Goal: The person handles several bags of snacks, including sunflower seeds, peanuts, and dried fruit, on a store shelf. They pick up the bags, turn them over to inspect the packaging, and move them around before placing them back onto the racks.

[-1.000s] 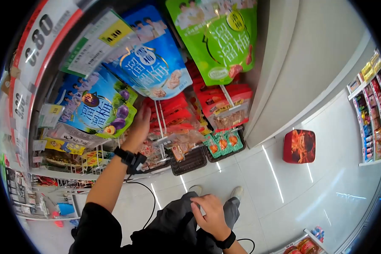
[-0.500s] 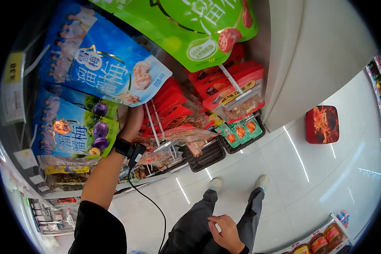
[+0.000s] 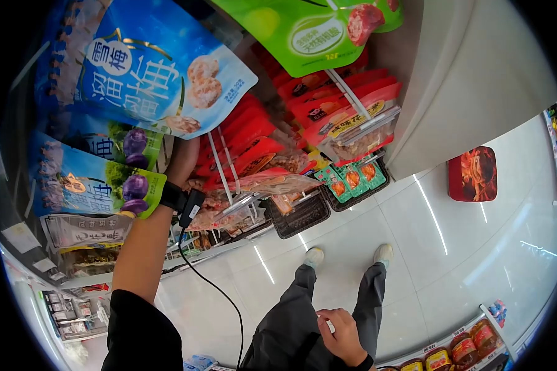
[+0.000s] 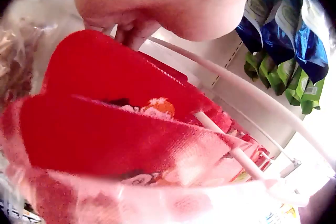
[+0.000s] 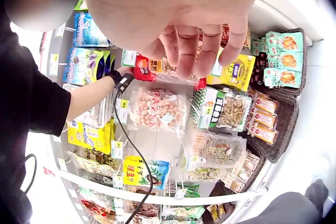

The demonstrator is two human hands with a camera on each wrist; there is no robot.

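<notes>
Left hand (image 3: 182,162) reaches in beside the red snack bags (image 3: 254,148), partly hidden by the hanging blue bags (image 3: 148,80). The left wrist view shows the left hand (image 4: 168,3) with bent fingers (image 4: 131,32) at the upper edge of a red bag (image 4: 105,140); whether they pinch it is hidden. A blue-and-green plum bag (image 3: 99,185) hangs by the left wrist. Low in the head view, the right hand (image 3: 342,339) is in front of the grey trousers, loosely curled and empty; its fingers (image 5: 202,50) hang relaxed in the right wrist view.
Green bag (image 3: 315,37) hangs at top; white hooks stick out among the red bags. Black baskets (image 3: 298,217) stand below, beside a grey panel (image 3: 452,80). A red box (image 3: 472,174) is on the tiled floor. A black cable runs from the left wrist.
Since a second ago, the view has moved closer to the hanging bags, and the left hand has gone further in beside the red ones. The right hand appears lower and further right.
</notes>
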